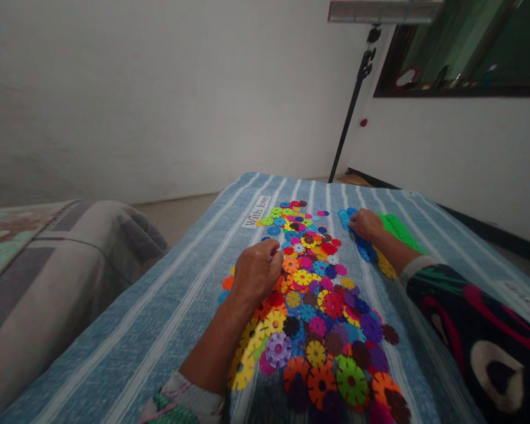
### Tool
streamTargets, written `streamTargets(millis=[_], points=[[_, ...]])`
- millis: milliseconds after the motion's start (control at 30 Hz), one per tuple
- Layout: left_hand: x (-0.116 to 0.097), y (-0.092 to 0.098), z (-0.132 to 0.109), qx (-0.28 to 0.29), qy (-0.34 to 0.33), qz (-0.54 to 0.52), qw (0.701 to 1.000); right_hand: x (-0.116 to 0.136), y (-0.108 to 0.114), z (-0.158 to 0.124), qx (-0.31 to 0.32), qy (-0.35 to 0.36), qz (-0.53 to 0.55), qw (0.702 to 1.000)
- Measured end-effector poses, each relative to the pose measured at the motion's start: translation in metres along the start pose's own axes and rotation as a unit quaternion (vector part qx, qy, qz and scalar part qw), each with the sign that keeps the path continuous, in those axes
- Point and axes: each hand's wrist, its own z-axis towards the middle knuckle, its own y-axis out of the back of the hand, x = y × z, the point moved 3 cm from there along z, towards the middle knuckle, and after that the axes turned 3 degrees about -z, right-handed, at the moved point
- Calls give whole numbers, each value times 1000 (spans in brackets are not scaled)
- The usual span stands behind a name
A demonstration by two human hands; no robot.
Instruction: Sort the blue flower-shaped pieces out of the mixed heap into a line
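A long heap of colourful plastic notched discs, like snowflake building pieces, spreads over the striped blue cloth. At the heap's left edge is my left hand, its fingers bent and pinched together. A sliver of purple shows by its fingertips, too small to name. To the right of the heap, my right hand is closed, its fingertips against light blue discs. Dark blue discs and yellow discs lie beneath and beside this wrist. Behind the hand runs a row of green discs, partly hidden by the forearm.
The striped blue cloth covers the table and bears the printed words "With love". A grey-draped piece of furniture stands at the left. Beyond the table are a black lamp stand, a white wall and a dark-framed window.
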Motion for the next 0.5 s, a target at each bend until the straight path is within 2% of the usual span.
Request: streamTargets(millis=[167, 267, 400, 500], points=[[8, 3, 3, -13, 36, 12, 999, 6, 11, -13, -14, 18, 1, 1000], [14, 6, 5, -16, 65, 34, 997, 20, 19, -32, -18, 56, 21, 998], [23, 9, 7, -4, 98, 67, 993, 49, 28, -84, -15, 151, 80, 985], [30, 8, 9, 1, 110, 86, 990, 75, 38, -135, -33, 264, 196, 944]])
